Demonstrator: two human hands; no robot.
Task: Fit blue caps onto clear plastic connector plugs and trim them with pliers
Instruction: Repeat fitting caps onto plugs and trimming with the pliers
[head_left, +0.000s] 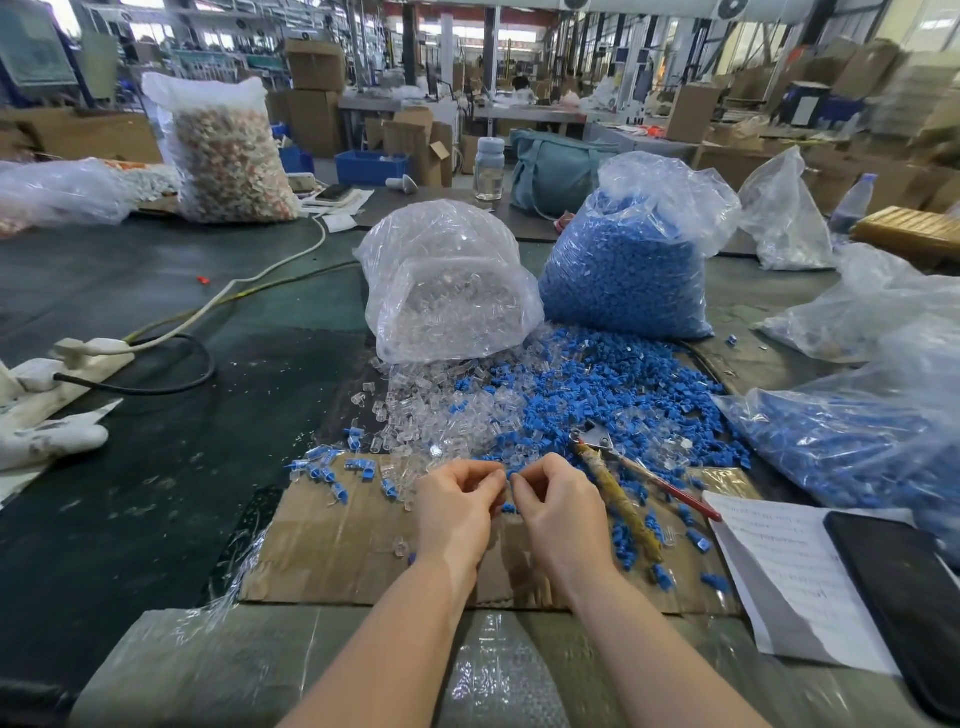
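Left hand (456, 506) and right hand (558, 506) meet over the cardboard (332, 551), fingers pinched on small parts. Pliers (613, 480) lie beside. Writing on the paper (779, 571) is illegible.

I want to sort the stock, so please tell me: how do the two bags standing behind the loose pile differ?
The left bag holds clear plugs; the right bag holds blue caps. The left bag is lower and rounder, while the right bag stands taller. Both are thin clear plastic, and loose parts of both kinds lie mixed in front of them.
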